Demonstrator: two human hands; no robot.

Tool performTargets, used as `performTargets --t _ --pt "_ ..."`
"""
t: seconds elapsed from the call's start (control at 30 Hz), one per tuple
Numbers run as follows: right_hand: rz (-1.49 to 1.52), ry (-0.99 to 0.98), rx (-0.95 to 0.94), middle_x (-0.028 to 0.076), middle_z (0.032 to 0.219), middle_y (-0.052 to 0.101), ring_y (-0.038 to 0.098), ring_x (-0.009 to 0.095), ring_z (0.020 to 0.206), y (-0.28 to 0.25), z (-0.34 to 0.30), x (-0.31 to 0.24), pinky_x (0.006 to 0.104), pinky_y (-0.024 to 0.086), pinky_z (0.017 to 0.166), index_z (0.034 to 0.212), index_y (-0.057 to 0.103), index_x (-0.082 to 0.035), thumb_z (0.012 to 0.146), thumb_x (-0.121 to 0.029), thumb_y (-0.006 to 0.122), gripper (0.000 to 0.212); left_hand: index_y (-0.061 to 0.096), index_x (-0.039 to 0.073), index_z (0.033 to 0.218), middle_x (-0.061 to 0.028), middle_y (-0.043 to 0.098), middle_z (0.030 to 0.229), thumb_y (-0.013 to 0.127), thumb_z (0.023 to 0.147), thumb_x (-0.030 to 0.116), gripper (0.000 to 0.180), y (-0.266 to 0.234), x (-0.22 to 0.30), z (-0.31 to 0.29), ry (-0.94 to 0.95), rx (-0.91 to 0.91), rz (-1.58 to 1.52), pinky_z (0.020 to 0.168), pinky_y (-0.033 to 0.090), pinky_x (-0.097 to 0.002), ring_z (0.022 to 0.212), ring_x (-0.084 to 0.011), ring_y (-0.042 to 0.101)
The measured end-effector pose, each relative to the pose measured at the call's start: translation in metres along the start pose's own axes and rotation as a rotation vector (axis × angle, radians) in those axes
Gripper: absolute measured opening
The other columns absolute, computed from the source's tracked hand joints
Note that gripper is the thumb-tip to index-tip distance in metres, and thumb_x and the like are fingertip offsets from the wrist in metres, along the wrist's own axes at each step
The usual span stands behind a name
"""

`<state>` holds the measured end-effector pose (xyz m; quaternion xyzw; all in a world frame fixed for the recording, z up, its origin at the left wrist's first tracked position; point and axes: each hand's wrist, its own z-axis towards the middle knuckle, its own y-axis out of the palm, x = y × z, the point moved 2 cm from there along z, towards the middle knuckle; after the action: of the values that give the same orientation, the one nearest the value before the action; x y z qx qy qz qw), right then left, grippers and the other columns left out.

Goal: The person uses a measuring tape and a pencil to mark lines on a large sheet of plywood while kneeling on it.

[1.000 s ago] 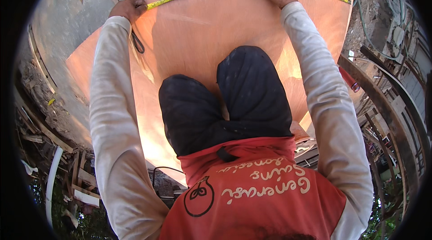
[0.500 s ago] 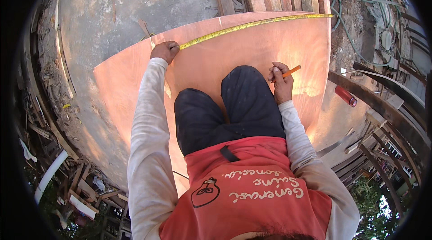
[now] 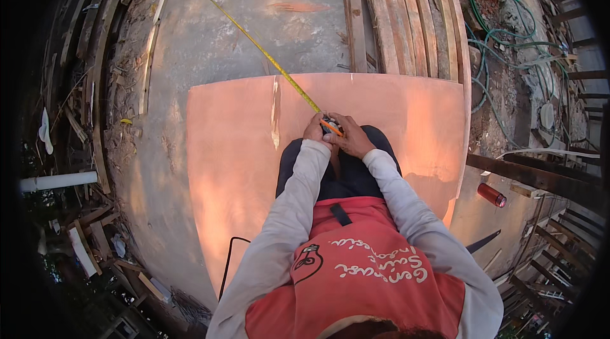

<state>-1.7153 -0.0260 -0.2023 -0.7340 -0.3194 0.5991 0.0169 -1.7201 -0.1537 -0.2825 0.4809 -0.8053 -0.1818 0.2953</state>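
Both hands meet at the dark case of a tape measure [image 3: 327, 122], just beyond my knees. My left hand [image 3: 312, 130] is closed around its left side. My right hand [image 3: 353, 139] presses against the other side and keeps an orange pencil [image 3: 333, 127] lying across the case between its fingers. From the case the yellow tape blade [image 3: 260, 48] runs out straight, up and to the left, past the far edge of a reddish plywood sheet [image 3: 235, 126] and over the concrete floor. I am on that sheet, which has a pale split near my left hand.
Long wooden planks [image 3: 406, 21] lie side by side beyond the sheet. Green hose [image 3: 489, 40] is tangled at the far right. A red bottle [image 3: 491, 195] lies right of the sheet, near dark beams [image 3: 534, 174]. Scrap wood [image 3: 95, 224] and a white pipe [image 3: 58, 181] are at left.
My hands have come together at the tape case. The blade, earlier laid across the plywood toward its right edge, now stretches up-left over the floor. The pencil has stayed in my right hand.
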Motion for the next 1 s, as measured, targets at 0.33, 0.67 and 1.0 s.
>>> performTargets --t 0.33,0.67,1.0 --pt "-0.085 0.142 -0.351 0.02 0.128 0.06 0.058 0.034 0.117 0.002 0.003 0.015 0.0387 0.044 0.102 0.135 0.056 -0.007 0.08 -0.029 0.063 0.059 0.054 0.007 0.11 -0.0109 0.064 0.099 0.061 0.094 0.022 0.023 -0.057 -0.001 0.0 0.087 0.205 -0.16 0.083 0.054 -0.0447 0.089 -0.0284 0.064" --pt "-0.322 0.005 -0.292 0.022 0.119 0.064 0.061 0.036 0.113 -0.005 0.057 0.007 0.0433 0.047 0.097 0.136 0.054 -0.012 0.079 -0.041 0.067 0.065 0.044 0.005 0.118 -0.0159 0.062 0.105 0.058 0.095 0.012 0.028 -0.028 0.04 0.029 0.166 0.243 -0.108 0.09 0.054 -0.0465 0.102 -0.0328 0.063" --pt "-0.434 0.02 -0.345 0.022 0.111 0.067 0.064 0.038 0.105 -0.007 0.113 0.012 0.0425 0.049 0.092 0.134 0.056 -0.012 0.082 -0.042 0.064 0.06 0.049 0.004 0.113 -0.018 0.063 0.108 0.058 0.093 0.007 0.023 -0.027 0.064 0.071 0.127 0.163 -0.13 0.095 0.052 -0.0491 0.106 -0.0344 0.064"
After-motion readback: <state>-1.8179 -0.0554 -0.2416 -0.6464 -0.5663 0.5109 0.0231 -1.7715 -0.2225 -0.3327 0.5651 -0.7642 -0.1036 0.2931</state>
